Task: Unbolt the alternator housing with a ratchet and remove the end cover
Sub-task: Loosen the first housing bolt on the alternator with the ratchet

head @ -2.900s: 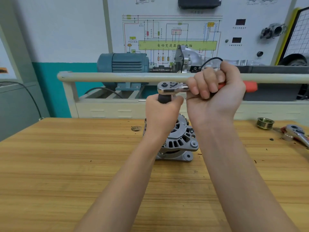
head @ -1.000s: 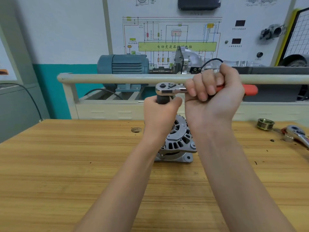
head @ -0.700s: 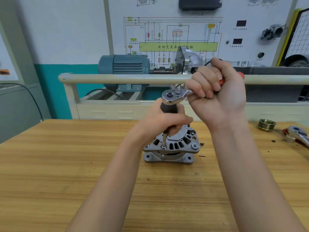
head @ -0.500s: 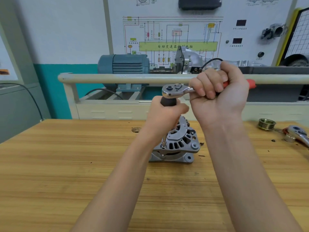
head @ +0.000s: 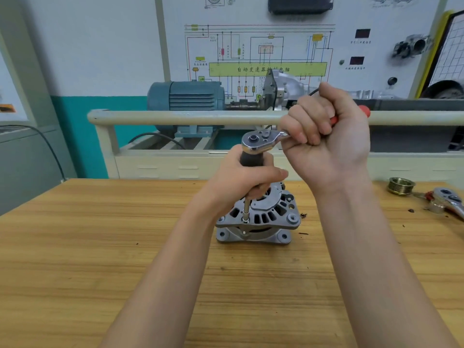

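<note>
A grey alternator (head: 261, 219) stands on the wooden bench (head: 100, 247), its slotted end cover facing up. A chrome ratchet (head: 261, 140) with a red handle sits on top of a long black-gripped extension bar (head: 247, 209), whose socket rests on a bolt at the housing's front left rim. My left hand (head: 241, 179) grips the black upper part of the extension. My right hand (head: 329, 139) grips the ratchet handle, whose red tip shows past my fist. The rear of the alternator is hidden behind my left hand.
A brass-coloured pulley (head: 400, 185) and a second ratchet (head: 447, 202) lie at the bench's right edge. A beige rail (head: 175, 118) runs behind the bench, with a blue motor (head: 185, 99) and a wiring-diagram board beyond it.
My right hand has swung the ratchet handle back and forth around the extension. The alternator shifted slightly under it, and my left hand kept its grip on the extension.
</note>
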Tool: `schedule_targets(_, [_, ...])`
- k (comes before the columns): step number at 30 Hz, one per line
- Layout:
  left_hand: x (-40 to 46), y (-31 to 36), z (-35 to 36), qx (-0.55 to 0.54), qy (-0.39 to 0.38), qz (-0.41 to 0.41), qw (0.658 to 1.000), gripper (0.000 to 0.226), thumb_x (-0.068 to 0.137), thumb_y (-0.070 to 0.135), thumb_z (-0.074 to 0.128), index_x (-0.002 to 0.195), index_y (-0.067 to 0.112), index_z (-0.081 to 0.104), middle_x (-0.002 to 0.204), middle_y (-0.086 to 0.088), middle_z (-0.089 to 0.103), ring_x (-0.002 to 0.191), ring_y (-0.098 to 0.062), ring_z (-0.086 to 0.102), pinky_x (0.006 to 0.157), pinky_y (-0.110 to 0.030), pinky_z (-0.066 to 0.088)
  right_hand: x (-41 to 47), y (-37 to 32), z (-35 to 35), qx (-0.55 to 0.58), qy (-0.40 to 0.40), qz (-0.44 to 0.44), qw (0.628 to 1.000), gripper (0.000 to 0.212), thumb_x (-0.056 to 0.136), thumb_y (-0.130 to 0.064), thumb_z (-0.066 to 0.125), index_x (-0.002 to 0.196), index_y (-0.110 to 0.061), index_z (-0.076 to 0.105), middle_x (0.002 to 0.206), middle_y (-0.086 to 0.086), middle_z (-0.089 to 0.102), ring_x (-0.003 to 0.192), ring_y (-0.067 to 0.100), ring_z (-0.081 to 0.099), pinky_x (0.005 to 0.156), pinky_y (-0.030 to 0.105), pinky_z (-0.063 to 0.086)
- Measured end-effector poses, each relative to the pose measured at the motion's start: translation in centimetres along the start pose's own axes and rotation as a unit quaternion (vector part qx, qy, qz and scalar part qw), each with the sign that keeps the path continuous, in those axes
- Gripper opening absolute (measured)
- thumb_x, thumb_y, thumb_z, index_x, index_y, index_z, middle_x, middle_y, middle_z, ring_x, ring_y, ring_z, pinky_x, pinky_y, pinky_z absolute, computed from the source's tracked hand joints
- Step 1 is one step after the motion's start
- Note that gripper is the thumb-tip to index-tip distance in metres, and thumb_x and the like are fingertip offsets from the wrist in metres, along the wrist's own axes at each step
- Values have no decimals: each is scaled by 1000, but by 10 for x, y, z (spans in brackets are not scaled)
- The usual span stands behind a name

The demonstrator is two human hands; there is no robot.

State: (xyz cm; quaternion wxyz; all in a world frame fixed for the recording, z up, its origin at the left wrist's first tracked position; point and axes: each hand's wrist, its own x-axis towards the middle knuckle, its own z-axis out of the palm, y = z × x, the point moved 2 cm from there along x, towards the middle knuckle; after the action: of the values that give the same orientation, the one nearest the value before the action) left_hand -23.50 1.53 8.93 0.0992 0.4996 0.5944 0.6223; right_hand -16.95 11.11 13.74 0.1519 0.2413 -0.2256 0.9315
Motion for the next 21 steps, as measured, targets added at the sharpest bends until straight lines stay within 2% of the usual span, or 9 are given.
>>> schedule_targets(3, [5, -2, 7, -4, 132, 2, 991, 39, 68, 6, 59, 39, 19, 38, 37, 6, 30, 35, -11, 24, 42, -17, 23, -2, 1, 1, 7, 44, -56, 997, 47, 94, -12, 37, 49, -17, 29, 38, -5, 23, 33, 9, 18, 35, 20, 21])
schedule_targets(6, [7, -6, 17, -13, 315, 23, 949, 40, 71, -4, 61, 46, 15, 36, 42, 5, 30, 42, -11, 24, 42, -20, 23, -9, 8, 4, -23, 99, -159, 982, 43, 96, -12, 38, 55, -18, 27, 40, -5, 21, 36, 10, 16, 36, 22, 22])
schedule_targets(9, [7, -8, 18, -26, 384, 51, 922, 51, 74, -12, 60, 45, 20, 33, 43, 6, 30, 44, -9, 24, 42, -19, 24, -13, 18, 8, -57, 94, -188, 976, 43, 98, -12, 37, 57, -19, 24, 41, -4, 21, 38, 11, 15, 39, 23, 22])
schedule_targets(12, [6, -6, 13, -19, 323, 35, 945, 44, 70, -5, 61, 45, 19, 34, 42, 5, 30, 41, -10, 24, 40, -18, 24, -8, 13, 7, -46, 65, -146, 986, 46, 98, -13, 36, 53, -17, 27, 40, -4, 22, 36, 10, 16, 37, 22, 22])
schedule_targets(15, [5, -3, 8, 7, 168, 24, 985, 34, 66, 7, 62, 43, 19, 40, 40, 4, 35, 36, -12, 28, 42, -19, 27, -1, -1, 0, -13, 34, -65, 997, 52, 96, -13, 35, 45, -16, 31, 38, -4, 23, 33, 9, 17, 36, 21, 21])
schedule_targets(17, [2, 1, 7, 32, 61, 23, 997, 37, 71, 8, 63, 41, 22, 45, 38, 4, 39, 35, -15, 31, 45, -24, 28, 2, -4, -3, 9, 7, -6, 1000, 53, 95, -14, 35, 42, -14, 32, 37, -4, 24, 34, 9, 14, 37, 20, 19])
schedule_targets(18, [1, 2, 6, 33, 32, 20, 999, 39, 73, 8, 62, 41, 22, 46, 37, 4, 39, 35, -15, 31, 46, -26, 28, 2, -4, -4, 18, -3, 12, 1000, 53, 95, -15, 35, 42, -14, 33, 37, -4, 25, 37, 10, 12, 38, 21, 19])
schedule_targets(19, [1, 3, 5, 29, 26, 16, 999, 39, 73, 8, 62, 40, 22, 45, 36, 4, 38, 34, -15, 29, 46, -24, 27, 2, -3, -4, 24, -7, 19, 999, 53, 94, -15, 36, 42, -14, 33, 37, -4, 25, 39, 10, 10, 38, 21, 18])
schedule_targets(21, [3, 1, 6, 12, 82, 6, 997, 42, 73, 5, 60, 40, 21, 40, 36, 5, 33, 33, -13, 26, 43, -18, 25, 3, -1, -3, 27, 5, -3, 1000, 51, 94, -14, 36, 44, -15, 32, 37, -4, 24, 37, 9, 12, 37, 20, 19])
